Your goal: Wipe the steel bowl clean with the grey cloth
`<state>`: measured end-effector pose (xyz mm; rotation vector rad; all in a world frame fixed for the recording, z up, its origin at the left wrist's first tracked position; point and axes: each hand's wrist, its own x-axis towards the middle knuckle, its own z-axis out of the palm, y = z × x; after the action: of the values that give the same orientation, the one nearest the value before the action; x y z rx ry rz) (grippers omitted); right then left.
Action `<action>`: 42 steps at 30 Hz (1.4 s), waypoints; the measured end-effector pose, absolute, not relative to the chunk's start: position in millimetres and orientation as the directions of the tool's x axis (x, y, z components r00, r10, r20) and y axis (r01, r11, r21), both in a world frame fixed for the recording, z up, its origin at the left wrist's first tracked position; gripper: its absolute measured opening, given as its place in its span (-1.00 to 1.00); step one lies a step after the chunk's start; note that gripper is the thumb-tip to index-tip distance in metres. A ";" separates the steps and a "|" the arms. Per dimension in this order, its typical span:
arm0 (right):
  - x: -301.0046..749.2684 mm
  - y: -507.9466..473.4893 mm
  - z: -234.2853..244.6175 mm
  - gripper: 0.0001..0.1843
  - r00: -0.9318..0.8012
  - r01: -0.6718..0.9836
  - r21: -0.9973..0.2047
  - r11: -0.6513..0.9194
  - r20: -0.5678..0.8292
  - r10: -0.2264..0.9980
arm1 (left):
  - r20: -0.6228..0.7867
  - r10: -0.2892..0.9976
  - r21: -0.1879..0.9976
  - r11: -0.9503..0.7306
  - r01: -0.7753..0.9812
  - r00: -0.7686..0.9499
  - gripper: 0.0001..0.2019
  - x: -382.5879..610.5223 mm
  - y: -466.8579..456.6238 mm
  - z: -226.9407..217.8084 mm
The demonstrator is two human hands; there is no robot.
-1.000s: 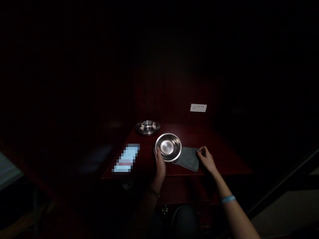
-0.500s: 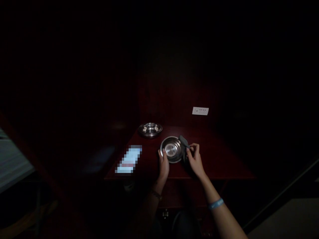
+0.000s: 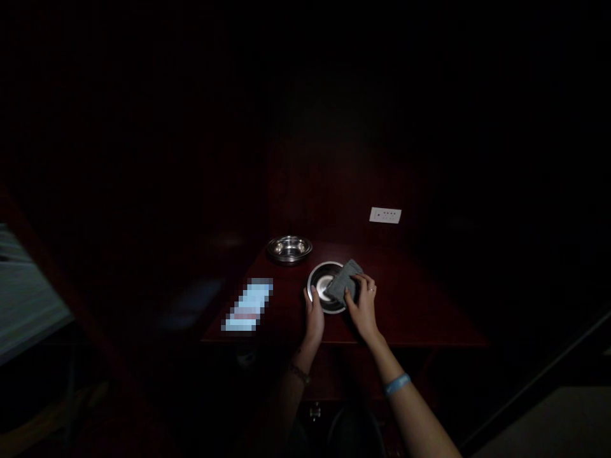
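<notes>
Wristband (image 3: 397, 383), blue, rings my right forearm nearest to me, and a thin bracelet (image 3: 298, 372) sits on my left wrist. Ahead of them, my left grip (image 3: 315, 316) is closed on the near left rim of a steel bowl (image 3: 316, 284), thumb laid over the edge. The bowl rests on the dark red surface (image 3: 420, 312). My right grip (image 3: 363, 306) holds a grey cloth (image 3: 342, 284), fingers spread on top and pressing it down; a ring (image 3: 370, 290) shows on one finger. The cloth lies bunched over the right half of the bowl, part inside it and part reaching past the far right rim. Left of my left grip, near the surface's front edge, lies a flat pale thing (image 3: 248, 305) too blurred to make out. Further back and a little left, apart from the first bowl, stands a second steel bowl (image 3: 289, 248). Farthest off, on the dark wall to the right, is a white wall plate (image 3: 385, 215).
</notes>
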<state>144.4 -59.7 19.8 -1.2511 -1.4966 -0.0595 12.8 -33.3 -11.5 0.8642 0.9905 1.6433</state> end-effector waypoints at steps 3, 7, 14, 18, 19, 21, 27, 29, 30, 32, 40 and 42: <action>140.5 -53.4 14.2 -0.53 0.291 0.660 -0.640 0.392 0.700 0.653 | 0.008 0.966 0.927 -0.103 -0.359 -0.257 -0.36 13.3 -35.3 -6.3; 133.6 -48.2 12.8 -0.55 0.323 0.570 -0.736 0.365 0.610 0.724 | 0.009 0.964 0.924 -0.110 -0.366 -0.267 -0.43 13.5 -38.8 1.4; 137.0 -43.6 11.0 -0.47 0.365 0.444 -0.871 0.211 0.391 0.845 | 0.107 0.968 0.904 -0.190 -0.382 -0.228 -0.54 12.5 -47.2 11.8; 142.1 -41.3 7.0 -0.42 0.298 0.315 -0.933 0.176 0.273 0.915 | 0.187 0.946 0.888 -0.278 -0.367 -0.264 -0.57 12.8 -49.5 14.7; 142.5 -40.7 6.5 -0.40 0.286 0.293 -0.942 0.165 0.251 0.925 | 0.194 0.942 0.884 -0.290 -0.367 -0.275 -0.57 12.9 -49.6 15.0; 142.7 -39.8 5.7 -0.38 0.279 0.271 -0.952 0.144 0.221 0.935 | 0.199 0.939 0.876 -0.298 -0.378 -0.281 -0.56 12.8 -49.8 15.4; 143.5 -39.4 1.2 -0.41 0.335 0.304 -0.943 0.137 0.241 0.911 | 0.200 0.956 0.881 -0.272 -0.386 -0.216 -0.54 10.9 -48.4 17.8; 143.8 -40.1 -0.2 -0.44 0.360 0.320 -0.938 0.138 0.254 0.898 | 0.210 0.957 0.885 -0.274 -0.378 -0.201 -0.54 11.1 -45.8 19.1; 143.9 -40.6 -0.6 -0.45 0.371 0.325 -0.936 0.137 0.259 0.892 | 0.213 0.956 0.885 -0.275 -0.374 -0.201 -0.54 11.6 -44.0 19.8; 144.2 -41.6 -0.9 -0.47 0.393 0.321 -0.938 0.135 0.261 0.881 | 0.209 0.955 0.889 -0.275 -0.367 -0.209 -0.56 13.2 -39.4 21.3; 144.9 -46.0 0.8 -0.42 0.460 0.186 -0.972 0.147 0.218 0.861 | 0.337 0.940 0.872 -0.331 -0.362 -0.047 -0.52 14.9 -36.6 23.5; 144.1 -46.9 1.7 -0.42 0.462 0.204 -0.968 0.146 0.226 0.858 | 0.343 0.939 0.862 -0.318 -0.396 -0.006 -0.38 12.9 -40.3 21.7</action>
<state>144.1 -46.9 1.7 -1.3763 -1.0262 0.6152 12.9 -40.3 21.7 1.1644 0.6749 1.5672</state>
